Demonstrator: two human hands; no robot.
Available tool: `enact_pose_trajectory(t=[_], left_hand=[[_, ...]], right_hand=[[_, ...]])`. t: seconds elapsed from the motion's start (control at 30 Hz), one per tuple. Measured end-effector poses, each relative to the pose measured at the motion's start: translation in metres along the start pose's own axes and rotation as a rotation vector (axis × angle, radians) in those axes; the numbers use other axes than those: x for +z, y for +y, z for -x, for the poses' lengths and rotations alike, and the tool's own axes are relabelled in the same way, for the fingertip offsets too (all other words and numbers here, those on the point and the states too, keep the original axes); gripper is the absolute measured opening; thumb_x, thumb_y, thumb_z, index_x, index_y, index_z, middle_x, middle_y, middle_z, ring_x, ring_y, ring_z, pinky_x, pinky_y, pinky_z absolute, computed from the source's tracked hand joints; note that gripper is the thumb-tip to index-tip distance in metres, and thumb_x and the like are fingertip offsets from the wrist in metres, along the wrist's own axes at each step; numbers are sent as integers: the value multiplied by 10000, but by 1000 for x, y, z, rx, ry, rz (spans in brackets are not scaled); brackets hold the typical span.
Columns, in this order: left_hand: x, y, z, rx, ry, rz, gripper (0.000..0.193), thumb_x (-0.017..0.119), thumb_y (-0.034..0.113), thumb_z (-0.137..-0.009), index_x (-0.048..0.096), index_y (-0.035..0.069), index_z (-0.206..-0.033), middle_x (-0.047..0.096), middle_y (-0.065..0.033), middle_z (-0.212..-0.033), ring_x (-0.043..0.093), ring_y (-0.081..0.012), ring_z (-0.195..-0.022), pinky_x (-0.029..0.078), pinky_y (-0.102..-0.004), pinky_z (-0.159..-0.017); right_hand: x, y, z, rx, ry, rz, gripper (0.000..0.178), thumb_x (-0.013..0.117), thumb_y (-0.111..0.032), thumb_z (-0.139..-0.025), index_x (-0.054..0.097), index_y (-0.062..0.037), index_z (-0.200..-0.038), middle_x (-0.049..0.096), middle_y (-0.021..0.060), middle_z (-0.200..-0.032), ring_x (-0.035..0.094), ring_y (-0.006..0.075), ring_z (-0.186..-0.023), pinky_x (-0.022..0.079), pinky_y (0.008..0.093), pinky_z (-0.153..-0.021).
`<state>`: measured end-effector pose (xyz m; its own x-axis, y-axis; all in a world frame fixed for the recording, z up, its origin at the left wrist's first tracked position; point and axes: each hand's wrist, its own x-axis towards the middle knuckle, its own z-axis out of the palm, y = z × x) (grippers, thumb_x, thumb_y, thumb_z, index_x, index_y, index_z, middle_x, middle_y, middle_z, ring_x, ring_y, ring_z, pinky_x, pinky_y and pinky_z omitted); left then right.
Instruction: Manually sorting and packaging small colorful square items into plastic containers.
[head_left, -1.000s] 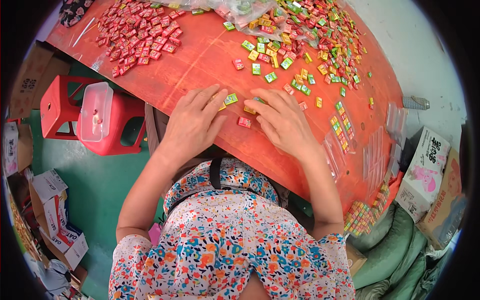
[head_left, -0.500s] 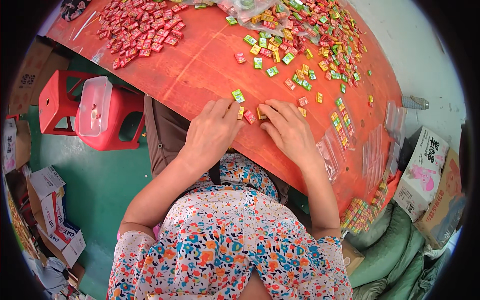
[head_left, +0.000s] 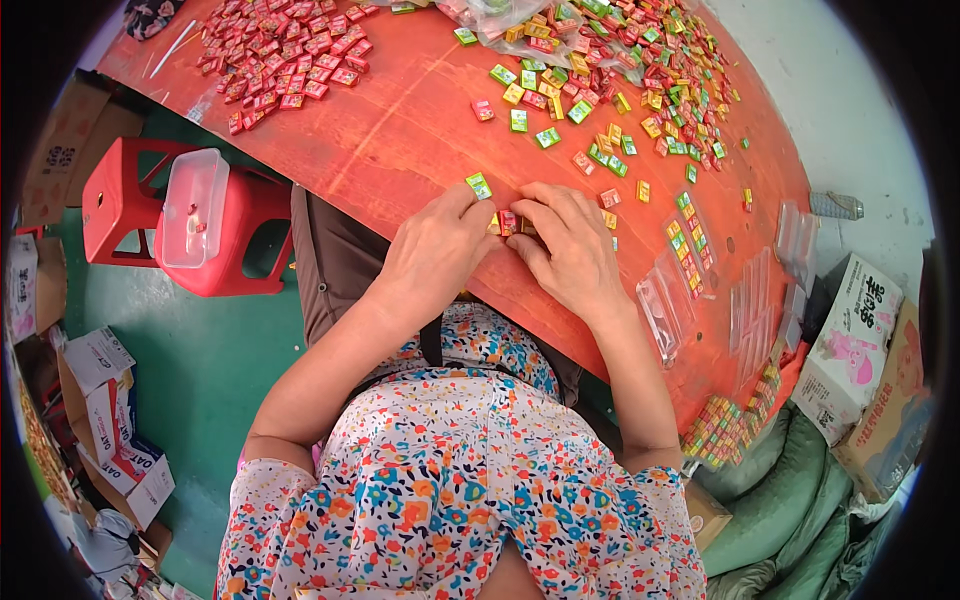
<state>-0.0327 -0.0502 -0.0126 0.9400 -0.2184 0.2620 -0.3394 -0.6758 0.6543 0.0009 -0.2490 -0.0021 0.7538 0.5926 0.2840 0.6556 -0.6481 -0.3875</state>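
Note:
My left hand [head_left: 432, 245] and my right hand [head_left: 572, 240] meet near the table's front edge, fingers curled in toward each other. Between their fingertips stands a short row of tiny boxes: a red box [head_left: 508, 222] in the middle, with a yellow box [head_left: 494, 224] on the left side. Another yellowish box at the right is mostly covered by my right fingers. Both hands grip this row from its two ends. A green box [head_left: 479, 185] lies just beyond my left fingertips. To the right of my right hand are a few loose boxes, among them a pink-red box [head_left: 610, 198].
A heap of red boxes [head_left: 290, 60] lies far left on the red table [head_left: 400, 130]; a mixed-colour heap [head_left: 680, 90] spreads far right. Clear plastic trays [head_left: 665, 310], one filled tray [head_left: 688, 240] and packed boxes [head_left: 725, 430] are at right. Red stools [head_left: 215, 225] stand left.
My hands have come closer together, closing the gap between the boxes, which now sit side by side. The view has shifted very slightly.

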Motion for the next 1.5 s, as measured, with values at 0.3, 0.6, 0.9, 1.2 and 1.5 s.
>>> enact_pose_trajectory(t=[0.3,0.6,0.9,1.2,1.5], left_hand=[[-12,-2,0,47,-61,39,414,778,130,-767,608,-10,-1117,588,-159,-1053,628,-354,-973,538,-436,-810],[-15,-2,0,36,-51,50,412,756,119,-793,615,7,-1164,594,-154,-1049,633,-341,-967,543,-433,-792],[-15,-19,-31,190,-44,-186,239,658,66,-870,679,43,-1107,625,-112,-1052,635,-323,-948,538,-420,-782],[-24,-31,-27,85,0,-126,239,671,85,-873,665,14,-1101,596,-145,-949,615,-340,-899,505,-435,-759],[-28,-15,11,-9,-21,-81,262,754,204,-813,632,42,-978,548,-114,-844,607,-317,-797,499,-432,-651]], right_hand=[[-38,16,9,68,-116,-6,457,777,-186,-774,645,-54,-1192,628,117,-1191,587,319,-1111,458,444,-962],[-39,-5,19,151,-67,69,429,781,-204,-770,644,-50,-1146,634,90,-1130,602,291,-1039,457,425,-862],[-26,3,29,187,60,137,232,786,-169,-752,656,-65,-914,631,59,-985,606,271,-933,471,413,-792],[-36,22,16,294,-2,148,223,793,-167,-753,646,-57,-879,635,72,-931,615,284,-901,484,424,-780],[-41,45,1,64,-129,52,358,787,-179,-763,692,-87,-1095,646,62,-1025,595,269,-996,452,401,-886]])
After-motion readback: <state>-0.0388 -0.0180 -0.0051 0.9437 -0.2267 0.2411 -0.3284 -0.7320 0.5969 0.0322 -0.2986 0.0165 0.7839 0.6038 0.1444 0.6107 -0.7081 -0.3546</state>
